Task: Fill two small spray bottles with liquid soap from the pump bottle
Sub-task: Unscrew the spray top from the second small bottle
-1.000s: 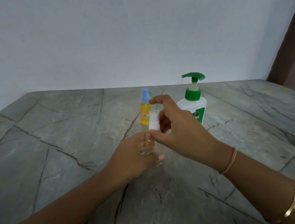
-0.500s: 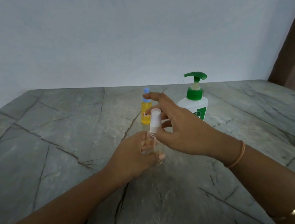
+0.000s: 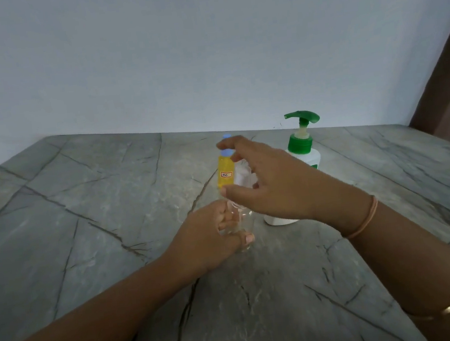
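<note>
I am watching the clear bottle (image 3: 245, 225) standing just below the middle of the frame. I am judging it to be light, thin-walled plastic with nothing showing inside, so it is likely to tip or skid easily and to dent under a hard squeeze. The best hold is low round the body, pressing it down onto the surface (image 3: 86, 242), and that is where the left hand (image 3: 206, 239) is gripping it, fingers wrapped round the body and thumb across the front.

Just above it the right hand (image 3: 279, 189) is curling thumb and fingers loosely round the white sprayer top (image 3: 242, 176). The top is small and smooth and wants a fingertip pinch. I cannot tell whether it is off the neck, because the thumb is covering the join.

Both hands are working close together, one above the other, each closed on its own part.

The yellow bottle (image 3: 225, 174), capped in blue, is standing just behind them. The pump bottle (image 3: 301, 145) is standing to the right, partly hidden behind the right hand. It looks heavier and steadier.
</note>
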Demonstrator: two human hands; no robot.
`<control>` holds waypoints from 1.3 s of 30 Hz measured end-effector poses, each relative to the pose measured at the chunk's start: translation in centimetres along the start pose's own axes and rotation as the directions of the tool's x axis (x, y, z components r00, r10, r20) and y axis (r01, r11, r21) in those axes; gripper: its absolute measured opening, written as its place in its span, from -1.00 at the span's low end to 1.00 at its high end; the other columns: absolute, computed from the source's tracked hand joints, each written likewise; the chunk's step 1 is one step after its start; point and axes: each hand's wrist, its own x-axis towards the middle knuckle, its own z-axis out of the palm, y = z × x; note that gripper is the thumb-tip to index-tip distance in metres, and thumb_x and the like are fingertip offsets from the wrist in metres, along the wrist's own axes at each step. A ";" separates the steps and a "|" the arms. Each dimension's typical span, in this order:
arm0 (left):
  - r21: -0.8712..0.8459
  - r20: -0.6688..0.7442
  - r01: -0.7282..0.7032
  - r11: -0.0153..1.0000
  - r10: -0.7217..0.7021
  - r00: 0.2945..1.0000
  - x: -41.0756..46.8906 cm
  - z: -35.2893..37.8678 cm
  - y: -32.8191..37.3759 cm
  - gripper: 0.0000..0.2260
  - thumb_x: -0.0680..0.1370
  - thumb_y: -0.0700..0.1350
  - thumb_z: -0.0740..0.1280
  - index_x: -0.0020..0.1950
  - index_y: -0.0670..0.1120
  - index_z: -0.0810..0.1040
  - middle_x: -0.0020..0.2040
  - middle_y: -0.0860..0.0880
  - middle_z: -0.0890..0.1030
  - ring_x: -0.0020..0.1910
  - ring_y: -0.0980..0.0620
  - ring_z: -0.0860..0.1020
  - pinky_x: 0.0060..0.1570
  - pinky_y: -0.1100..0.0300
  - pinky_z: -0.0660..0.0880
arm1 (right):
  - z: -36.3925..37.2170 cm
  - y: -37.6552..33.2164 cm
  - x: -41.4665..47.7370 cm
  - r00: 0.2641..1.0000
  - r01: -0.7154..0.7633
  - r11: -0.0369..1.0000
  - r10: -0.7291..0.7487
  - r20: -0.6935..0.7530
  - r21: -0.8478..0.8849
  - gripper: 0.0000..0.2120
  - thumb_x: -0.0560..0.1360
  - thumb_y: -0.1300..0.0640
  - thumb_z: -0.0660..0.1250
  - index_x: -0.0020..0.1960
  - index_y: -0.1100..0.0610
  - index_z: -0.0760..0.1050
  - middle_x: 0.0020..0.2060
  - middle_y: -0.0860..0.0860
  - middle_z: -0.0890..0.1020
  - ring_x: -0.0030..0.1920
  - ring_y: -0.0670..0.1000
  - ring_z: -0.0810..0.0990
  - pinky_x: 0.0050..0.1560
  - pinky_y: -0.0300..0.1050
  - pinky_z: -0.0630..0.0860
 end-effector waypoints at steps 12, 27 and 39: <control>0.008 0.006 0.022 1.000 -0.022 1.000 -0.1 0.1 0.3 -0.52 0.36 0.00 0.46 0.24 0.01 0.42 0.18 0.10 0.56 0.15 0.15 0.51 0.22 0.08 0.44 | -2.3 -1.4 0.7 0.929 -0.070 0.987 0.118 0.352 -0.145 -0.64 0.54 0.05 0.26 0.31 -0.07 0.28 -0.04 -0.11 0.47 -0.15 -0.14 0.46 -0.24 -0.29 0.35; 0.018 0.001 0.024 1.000 -0.024 1.000 -0.5 0.0 0.9 -0.47 0.39 -0.01 0.44 0.31 0.00 0.37 0.23 0.07 0.52 0.18 0.14 0.49 0.22 0.15 0.41 | -1.9 -2.2 1.8 0.959 -0.120 0.956 0.182 0.218 -0.268 -0.56 0.48 -0.24 0.23 0.10 0.13 0.47 -0.13 -0.01 0.65 -0.23 -0.04 0.59 -0.17 -0.19 0.46; 0.022 0.002 0.028 0.999 -0.028 1.000 -0.4 -0.1 0.8 -0.55 0.37 -0.02 0.46 0.22 0.03 0.43 0.17 0.10 0.56 0.14 0.15 0.52 0.20 0.17 0.42 | -1.9 -2.2 2.2 0.958 -0.035 0.924 0.140 0.251 -0.380 -0.79 0.54 -0.03 0.27 -0.07 0.12 0.49 -0.21 -0.01 0.61 -0.31 -0.12 0.48 -0.25 -0.27 0.37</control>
